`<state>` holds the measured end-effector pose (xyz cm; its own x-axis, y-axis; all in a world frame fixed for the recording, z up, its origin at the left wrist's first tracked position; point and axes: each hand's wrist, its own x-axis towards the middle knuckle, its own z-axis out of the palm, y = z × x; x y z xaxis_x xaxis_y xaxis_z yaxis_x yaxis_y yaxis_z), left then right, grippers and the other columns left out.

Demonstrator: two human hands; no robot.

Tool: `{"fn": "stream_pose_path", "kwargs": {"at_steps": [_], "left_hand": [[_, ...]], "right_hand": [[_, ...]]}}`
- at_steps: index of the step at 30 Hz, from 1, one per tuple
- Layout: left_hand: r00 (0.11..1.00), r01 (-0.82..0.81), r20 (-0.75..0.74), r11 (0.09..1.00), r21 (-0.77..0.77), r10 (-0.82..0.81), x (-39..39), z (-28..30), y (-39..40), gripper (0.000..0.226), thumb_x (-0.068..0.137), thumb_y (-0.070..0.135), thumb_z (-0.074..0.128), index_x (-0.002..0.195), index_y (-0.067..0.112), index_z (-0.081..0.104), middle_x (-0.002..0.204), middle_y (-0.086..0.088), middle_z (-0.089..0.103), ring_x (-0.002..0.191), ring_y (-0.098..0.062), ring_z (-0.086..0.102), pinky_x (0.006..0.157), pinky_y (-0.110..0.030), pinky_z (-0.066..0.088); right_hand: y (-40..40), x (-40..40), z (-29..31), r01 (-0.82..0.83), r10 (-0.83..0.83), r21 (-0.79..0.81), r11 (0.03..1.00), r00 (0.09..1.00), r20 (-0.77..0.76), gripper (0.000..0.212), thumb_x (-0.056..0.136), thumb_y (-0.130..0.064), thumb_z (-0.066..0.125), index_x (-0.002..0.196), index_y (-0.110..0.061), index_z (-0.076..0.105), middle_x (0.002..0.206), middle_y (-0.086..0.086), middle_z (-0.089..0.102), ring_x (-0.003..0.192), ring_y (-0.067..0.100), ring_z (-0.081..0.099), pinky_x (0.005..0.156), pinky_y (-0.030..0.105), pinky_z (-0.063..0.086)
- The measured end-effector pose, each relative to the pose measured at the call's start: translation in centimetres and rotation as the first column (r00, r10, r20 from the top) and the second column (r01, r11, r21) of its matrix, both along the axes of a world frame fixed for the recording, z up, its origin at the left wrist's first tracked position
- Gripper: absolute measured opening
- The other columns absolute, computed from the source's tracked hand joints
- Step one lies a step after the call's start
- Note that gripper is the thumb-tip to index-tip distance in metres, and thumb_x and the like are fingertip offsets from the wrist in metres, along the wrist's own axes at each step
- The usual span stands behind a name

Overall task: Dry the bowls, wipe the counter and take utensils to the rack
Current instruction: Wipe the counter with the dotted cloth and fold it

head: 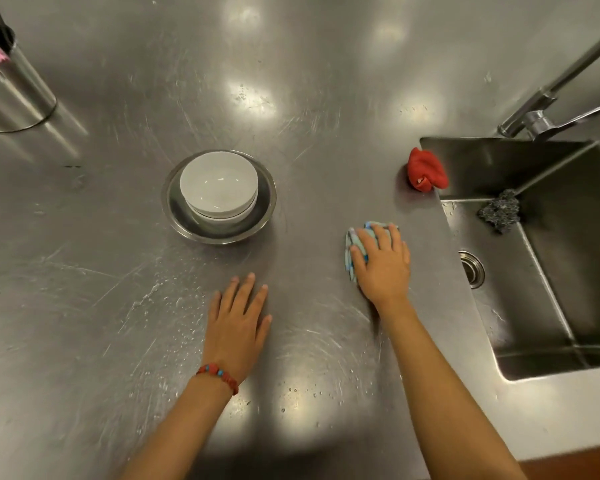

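Two white bowls (218,188) sit stacked inside a steel bowl (267,202) in the middle of the steel counter (84,289). My right hand (383,263) presses flat on a light blue cloth (352,242) to the right of the bowls, close to the sink edge. My left hand (238,318) rests palm down on the bare counter in front of the bowls, fingers spread, holding nothing. Water droplets speckle the counter around and below both hands.
A sink (551,271) with a drain and a dark scouring pad (499,209) lies at the right, with a faucet (548,109) behind it. A red cloth (426,169) sits at the sink's corner. A steel canister (14,95) stands at the far left.
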<state>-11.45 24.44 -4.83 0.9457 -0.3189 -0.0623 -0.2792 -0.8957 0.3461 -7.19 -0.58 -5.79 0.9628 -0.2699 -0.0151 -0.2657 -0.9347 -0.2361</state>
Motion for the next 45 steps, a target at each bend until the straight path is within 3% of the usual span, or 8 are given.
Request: {"fn": "stream_pose_path", "kwargs": {"at_steps": [4, 12, 21, 31, 36, 39, 41, 45], "left_hand": [[0.998, 0.040, -0.040, 0.999, 0.002, -0.040, -2.0, -0.1, 0.3, 0.050, 0.074, 0.016, 0.074, 0.121, 0.005, 0.058, 0.130, -0.021, 0.054, 0.121, -0.044, 0.047, 0.097, -0.061, 0.034], [0.993, 0.085, -0.080, 0.996, 0.023, -0.083, -2.7, -0.7, 0.9, 0.053, 0.086, 0.038, 0.034, 0.125, 0.009, 0.054, 0.134, -0.018, 0.051, 0.124, -0.041, 0.045, 0.100, -0.058, 0.032], [0.994, 0.092, -0.052, 0.996, 0.011, -0.091, -2.9, -1.5, 1.0, 0.052, 0.085, 0.023, 0.062, 0.133, 0.011, 0.045, 0.144, -0.016, 0.040, 0.134, -0.038, 0.032, 0.108, -0.054, 0.023], [0.987, 0.120, -0.114, 0.992, 0.031, -0.115, -4.1, -0.6, 0.9, 0.053, 0.087, 0.021, 0.059, 0.135, 0.009, 0.041, 0.147, -0.017, 0.033, 0.136, -0.038, 0.027, 0.110, -0.054, 0.021], [0.979, 0.190, -0.079, 0.981, 0.037, -0.187, -6.6, 0.1, 1.6, 0.053, 0.067, 0.013, 0.080, 0.116, 0.003, 0.061, 0.125, -0.023, 0.057, 0.115, -0.047, 0.051, 0.090, -0.064, 0.040], [0.974, 0.217, -0.078, 0.973, 0.081, -0.211, -7.7, 0.2, 2.1, 0.041, 0.088, 0.032, 0.047, 0.115, 0.005, 0.062, 0.124, -0.022, 0.059, 0.115, -0.045, 0.053, 0.090, -0.062, 0.041], [0.966, 0.237, -0.127, 0.968, 0.079, -0.226, -7.7, 0.2, 2.4, 0.054, 0.087, 0.038, 0.029, 0.117, 0.005, 0.061, 0.125, -0.021, 0.058, 0.115, -0.044, 0.052, 0.091, -0.061, 0.040], [0.969, 0.223, -0.118, 0.973, 0.054, -0.215, -7.6, 0.0, 2.4, 0.043, 0.083, 0.028, 0.051, 0.119, 0.006, 0.060, 0.128, -0.021, 0.056, 0.118, -0.044, 0.050, 0.094, -0.062, 0.039]], "right_hand": [[2.6, -1.9, -0.2, 0.050, -0.050, -0.009, 0.999, 0.999, -0.011, 0.038, 0.095, -0.038, 0.042, 0.131, -0.028, 0.050, 0.144, 0.002, 0.042, 0.140, 0.028, 0.022, 0.112, 0.047, 0.022], [4.4, -13.4, -0.8, -0.280, 0.280, 0.010, 0.960, 0.960, 0.010, 0.048, 0.096, -0.047, 0.024, 0.125, -0.029, 0.057, 0.136, 0.003, 0.053, 0.131, 0.031, 0.042, 0.102, 0.051, 0.038], [-1.9, -4.4, -0.4, 0.194, -0.195, -0.027, 0.981, 0.981, -0.012, 0.039, 0.094, -0.038, 0.041, 0.132, -0.028, 0.048, 0.145, 0.005, 0.040, 0.140, 0.029, 0.019, 0.112, 0.047, 0.021], [4.4, -16.7, -0.9, -0.278, 0.278, -0.021, 0.960, 0.960, 0.023, 0.040, 0.092, -0.042, 0.038, 0.125, -0.031, 0.056, 0.137, 0.000, 0.052, 0.133, 0.029, 0.040, 0.104, 0.044, 0.035], [-2.3, -15.0, 0.1, 0.155, -0.155, -0.009, 0.988, 0.988, -0.008, 0.039, 0.094, -0.039, 0.038, 0.128, -0.026, 0.053, 0.141, 0.005, 0.046, 0.137, 0.031, 0.029, 0.106, 0.048, 0.033], [-0.5, -14.6, -0.1, 0.342, -0.342, -0.005, 0.940, 0.939, -0.030, 0.041, 0.096, -0.037, 0.040, 0.135, -0.028, 0.045, 0.148, 0.005, 0.037, 0.142, 0.028, 0.017, 0.113, 0.048, 0.019], [3.6, -15.9, -0.4, 0.283, -0.283, -0.007, 0.959, 0.959, -0.017, 0.042, 0.094, -0.040, 0.037, 0.134, -0.030, 0.048, 0.147, 0.003, 0.040, 0.142, 0.029, 0.022, 0.111, 0.050, 0.020], [9.2, -21.2, -0.6, -0.116, 0.117, -0.029, 0.993, 0.993, 0.021, 0.039, 0.092, -0.043, 0.038, 0.126, -0.034, 0.055, 0.139, -0.003, 0.051, 0.134, 0.026, 0.039, 0.105, 0.046, 0.034]]}}
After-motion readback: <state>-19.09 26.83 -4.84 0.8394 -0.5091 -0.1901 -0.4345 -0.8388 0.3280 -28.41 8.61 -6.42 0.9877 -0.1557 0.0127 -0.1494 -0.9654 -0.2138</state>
